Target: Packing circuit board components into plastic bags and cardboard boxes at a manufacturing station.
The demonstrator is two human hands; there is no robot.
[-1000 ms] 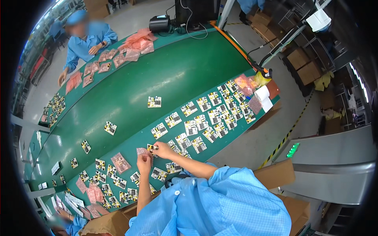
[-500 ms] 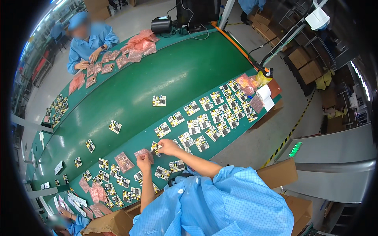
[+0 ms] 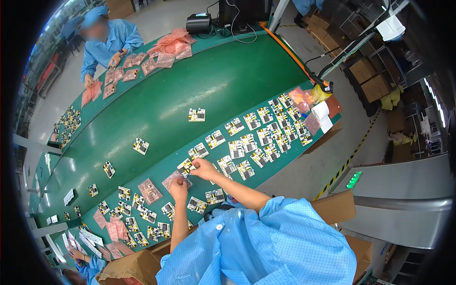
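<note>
Between the thumb and fingers of my right hand (image 3: pixel 204 169) is a circuit board (image 3: pixel 185 166), white with black and yellow parts. I hold it by its right edge, its populated face showing. Just below it, my left hand (image 3: pixel 178 188) is closed on a pink bubble bag (image 3: pixel 168 180); the board's lower edge is close to the bag, and whether they touch I cannot tell. Left of the bag lies another pink bubble bag (image 3: pixel 150 191) with a board seemingly inside. A loose board (image 3: pixel 198 151) rests just beyond my right hand.
Rows of boards (image 3: pixel 236 149) cover the green bench to the right, with more boards (image 3: pixel 131 224) at left. A few sit on the green belt (image 3: pixel 166 128). Across it, a co-worker (image 3: pixel 111 40) handles pink bags (image 3: pixel 173 45). Another person's hand (image 3: pixel 78 255) shows at lower left.
My right hand has lifted the board slightly away from me and turned it so more of its face shows. My left hand keeps hold of the bag. The far co-worker's hands have moved apart.
</note>
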